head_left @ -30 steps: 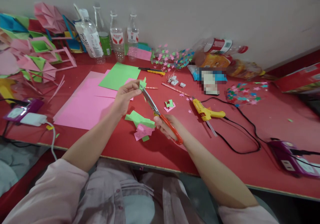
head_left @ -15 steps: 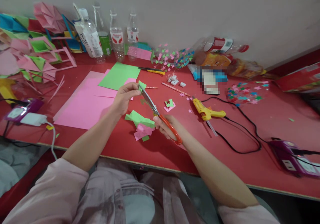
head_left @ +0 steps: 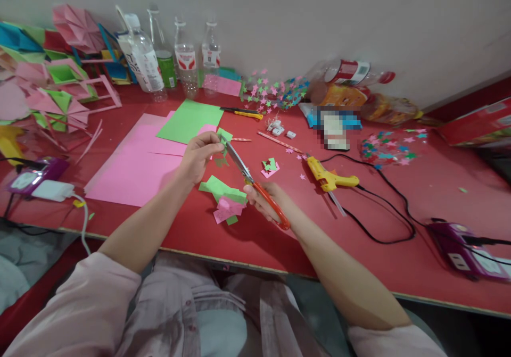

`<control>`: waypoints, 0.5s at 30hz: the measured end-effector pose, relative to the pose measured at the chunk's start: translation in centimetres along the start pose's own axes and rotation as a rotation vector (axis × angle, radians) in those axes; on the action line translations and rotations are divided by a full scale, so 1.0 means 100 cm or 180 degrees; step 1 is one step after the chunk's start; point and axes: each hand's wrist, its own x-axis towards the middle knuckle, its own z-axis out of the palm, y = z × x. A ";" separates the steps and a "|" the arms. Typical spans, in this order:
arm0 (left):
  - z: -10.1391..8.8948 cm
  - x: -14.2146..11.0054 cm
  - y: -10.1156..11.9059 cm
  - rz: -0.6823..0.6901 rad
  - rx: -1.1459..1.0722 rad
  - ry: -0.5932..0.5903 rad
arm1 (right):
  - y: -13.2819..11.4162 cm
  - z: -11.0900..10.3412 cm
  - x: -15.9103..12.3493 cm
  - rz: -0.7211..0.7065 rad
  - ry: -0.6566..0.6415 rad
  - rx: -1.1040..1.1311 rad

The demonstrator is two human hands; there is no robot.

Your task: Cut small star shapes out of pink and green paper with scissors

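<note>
Between the thumb and fingers of my left hand (head_left: 203, 152) is a small piece of green paper (head_left: 225, 133). My right hand (head_left: 265, 200) is wrapped round a pair of scissors (head_left: 238, 163) with orange handles. The blades reach up and left to the green paper at my left fingertips; whether they are parted is hard to see. Below the blades lies a small heap of green and pink paper scraps (head_left: 224, 194). Right of the blades a few small green and pink cut shapes (head_left: 271, 166) rest on the red table (head_left: 247, 250).
Pink sheets (head_left: 128, 171) and a green sheet (head_left: 191, 120) lie at left, a yellow-handled cutter (head_left: 247, 113) behind. On the right are a yellow glue gun (head_left: 331, 176) with its black cord and a purple power strip (head_left: 451, 250). Several bottles (head_left: 186, 59) stand by the wall.
The green paper at my left fingertips has shifted slightly, and a strip of green now shows just below the blades there. My hands and the scissors have hardly moved.
</note>
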 end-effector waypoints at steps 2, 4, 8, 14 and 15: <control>0.000 0.000 0.000 0.0014 -0.0025 -0.0007 | 0.000 0.000 0.001 -0.0004 0.0013 0.0000; 0.000 0.000 0.000 0.0029 -0.0019 0.0019 | 0.001 -0.001 0.002 -0.0014 0.0017 -0.0004; -0.001 0.000 -0.002 0.0006 0.0013 0.0038 | 0.003 0.000 0.003 0.0045 0.0030 0.0048; -0.001 0.000 -0.001 0.0036 0.0063 0.0061 | 0.001 0.000 0.002 0.0000 0.0050 0.0252; 0.000 0.000 -0.001 0.0004 0.0035 0.0048 | -0.001 0.000 0.001 -0.0085 0.0126 0.0335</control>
